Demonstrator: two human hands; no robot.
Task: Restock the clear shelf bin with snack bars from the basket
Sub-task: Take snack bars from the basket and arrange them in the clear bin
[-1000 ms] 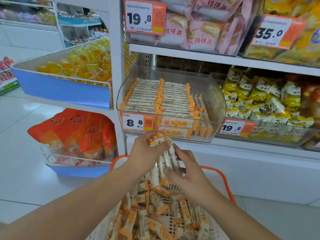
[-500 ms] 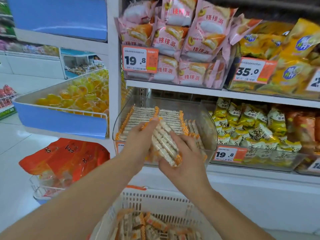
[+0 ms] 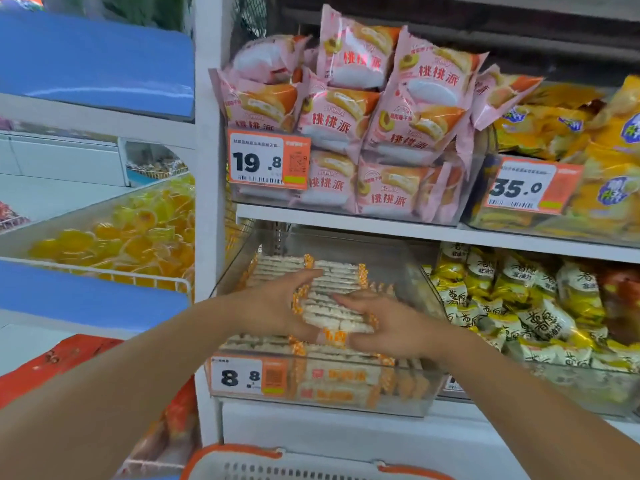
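Setting: shop aisle with white shelving (image 3: 346, 223), stocked on several levels.
Clear shelf bin (image 3: 429, 299): sits on the lower shelf, an 8.8 price tag (image 3: 249, 375) on its front wall; rows of white bars with orange ends already lie inside.
Snack bars (image 3: 332, 311): a stack of white wrapped bars held between both hands, above the bin's front part, resting on or just over the bars already there; which, I cannot tell.
Left hand (image 3: 273, 306): fingers curved along the stack's left side, gripping it.
Right hand (image 3: 388, 327): fingers laid over the stack's right side, thumb under the near end, gripping it.
Basket (image 3: 242, 462): white with an orange rim, only its top edge seen at the bottom of the view, below the bin.
Upper shelf: pink pastry packs (image 3: 346, 123) behind a 19.8 tag (image 3: 266, 161); yellow bags (image 3: 588, 140) with a 35.0 tag (image 3: 530, 188) just beside them.
Right of bin: yellow-green snack packets (image 3: 519, 306).
Left side: bin of yellow jelly cups (image 3: 121, 240) with a blue front.
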